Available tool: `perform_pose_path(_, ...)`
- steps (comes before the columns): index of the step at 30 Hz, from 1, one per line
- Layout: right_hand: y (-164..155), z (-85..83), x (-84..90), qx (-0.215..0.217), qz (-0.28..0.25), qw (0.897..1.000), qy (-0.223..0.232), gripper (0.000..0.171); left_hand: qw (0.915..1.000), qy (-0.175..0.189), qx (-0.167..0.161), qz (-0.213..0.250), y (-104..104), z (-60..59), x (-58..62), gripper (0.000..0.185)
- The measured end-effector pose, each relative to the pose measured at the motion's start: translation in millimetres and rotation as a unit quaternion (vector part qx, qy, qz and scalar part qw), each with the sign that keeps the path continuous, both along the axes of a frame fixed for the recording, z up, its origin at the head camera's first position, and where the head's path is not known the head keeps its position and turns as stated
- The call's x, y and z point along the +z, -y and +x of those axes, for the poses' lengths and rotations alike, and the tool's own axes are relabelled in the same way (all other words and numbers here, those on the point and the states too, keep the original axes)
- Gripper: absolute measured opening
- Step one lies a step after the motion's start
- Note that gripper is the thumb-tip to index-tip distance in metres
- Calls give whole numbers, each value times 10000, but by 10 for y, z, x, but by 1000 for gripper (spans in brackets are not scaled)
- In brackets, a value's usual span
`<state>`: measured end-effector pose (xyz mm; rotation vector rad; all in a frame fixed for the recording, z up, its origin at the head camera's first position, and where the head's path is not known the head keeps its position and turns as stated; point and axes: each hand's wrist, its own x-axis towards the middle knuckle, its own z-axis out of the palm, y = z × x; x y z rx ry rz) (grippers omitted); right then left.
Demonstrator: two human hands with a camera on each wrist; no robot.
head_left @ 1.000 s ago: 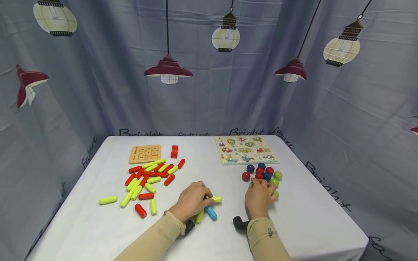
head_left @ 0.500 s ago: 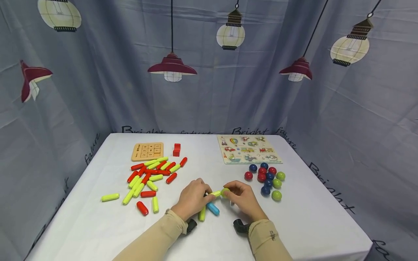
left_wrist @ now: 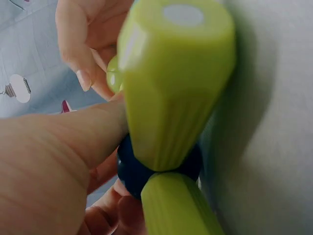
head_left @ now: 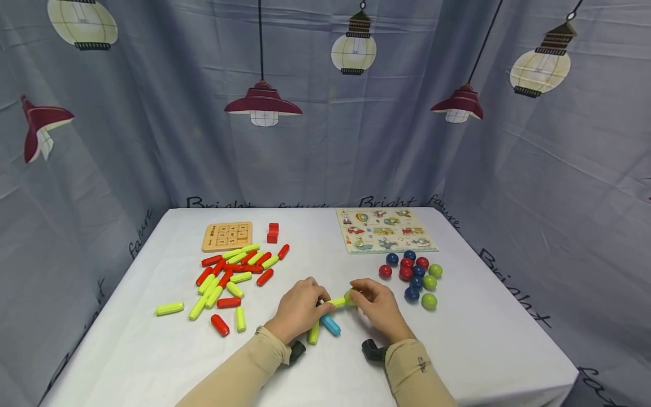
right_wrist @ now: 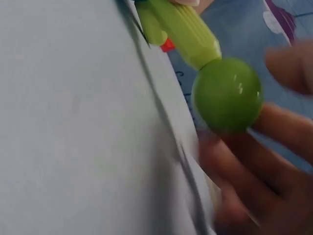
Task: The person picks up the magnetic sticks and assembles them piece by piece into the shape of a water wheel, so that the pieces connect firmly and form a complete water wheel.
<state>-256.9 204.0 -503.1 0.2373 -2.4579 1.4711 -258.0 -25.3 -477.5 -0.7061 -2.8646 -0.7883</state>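
Observation:
My left hand [head_left: 300,308] grips a dark blue ball [left_wrist: 133,171], thumb on one side and fingers behind it. Yellow-green sticks [left_wrist: 171,93] meet at that ball in the left wrist view. From under the hand come a light blue stick [head_left: 330,325] and a yellow-green stick [head_left: 313,333]. A further yellow-green stick [head_left: 337,302] points right, its end against a green ball [right_wrist: 228,95]. My right hand [head_left: 378,308] is round the far side of this green ball. Some fingers touch it, while one fingertip stands apart from it, as both wrist views show.
Red and yellow-green sticks [head_left: 231,267] lie scattered at left. Red, blue and green balls [head_left: 416,281] cluster at right. A wooden number board [head_left: 227,236], red blocks [head_left: 272,233] and a picture puzzle board [head_left: 386,230] lie at the back of the white table [head_left: 300,237].
My right hand has left the ball cluster and come left with a green ball to the stick end; its fingers have since loosened. My left hand has stayed on the sticks.

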Motion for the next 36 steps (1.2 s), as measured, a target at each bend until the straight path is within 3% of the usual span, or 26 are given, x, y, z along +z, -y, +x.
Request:
perform_pose_path(1, -10, 1, 5, -524, 316, 9968, -506, 16, 10000, -9, -39, -22, 6, 3, 6, 21)
perform_pose_path(2, -23, 4, 13, -1209, 674, 9858, -947, 14, 9999, -20, -97, -37, 15, 8, 15, 20)
perform_pose_path(4, -56, 14, 41, -2641, 1237, 9475, -1311, 13, 9996, -36, -264, -97, 46, 19, 43, 21)
perform_pose_path(6, -92, 22, 74, -3543, 1415, 9187, -1019, 19, 9989, 10, -444, -126, 88, 31, 85, 24)
perform_pose_path(8, -119, 36, 95, -3843, 1511, 9098, -423, 30, 9986, 65, -507, -165, 140, 44, 126, 29)
perform_pose_path(12, -169, 46, 132, -3705, 1518, 9158, 305, 47, 9990, 169, -374, -170, 216, 53, 187, 30)
perform_pose_path(16, -212, 53, 126, -3606, 1605, 9172, 547, 48, 9992, 175, -343, -55, 242, 41, 198, 18)
perform_pose_path(20, -214, 64, 98, -3445, 1608, 9230, 592, 42, 9975, 217, -665, 36, 247, 18, 192, 12)
perform_pose_path(22, -185, 65, 87, -3239, 1571, 9311, 595, 40, 9956, 274, -891, 27, 253, 8, 202, 13)
perform_pose_path(25, -119, 38, 65, -2640, 1523, 9512, 482, 37, 9930, 279, -1149, -39, 263, -1, 225, 15)
perform_pose_path(29, -24, 9, 38, -1834, 1329, 9731, 413, 33, 9924, 122, -1176, -334, 219, 8, 279, 16)
perform_pose_path(36, 68, -10, 0, -1068, 508, 9865, 1136, 30, 9890, -287, -940, -1109, 14, -34, 295, 14)
